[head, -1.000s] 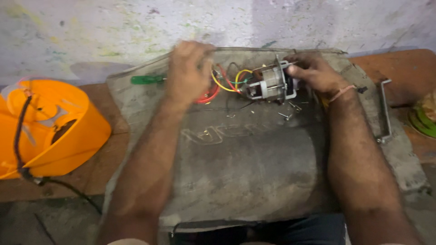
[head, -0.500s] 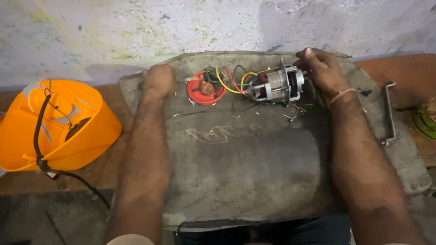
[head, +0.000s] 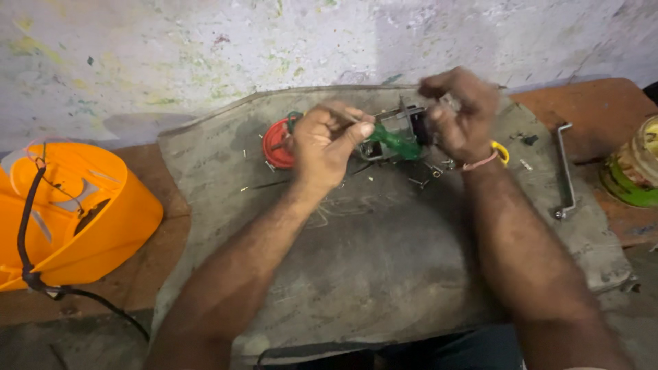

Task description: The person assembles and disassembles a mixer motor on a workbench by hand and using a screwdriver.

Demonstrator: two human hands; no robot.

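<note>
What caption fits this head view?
Left hand holds a green-handled screwdriver beside the motor in the right hand.

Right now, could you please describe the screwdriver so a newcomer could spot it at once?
Find the grey cloth covering the bench. Near its far edge, the left hand holds the screwdriver beside a red round part. It alone has a translucent green handle.
</note>
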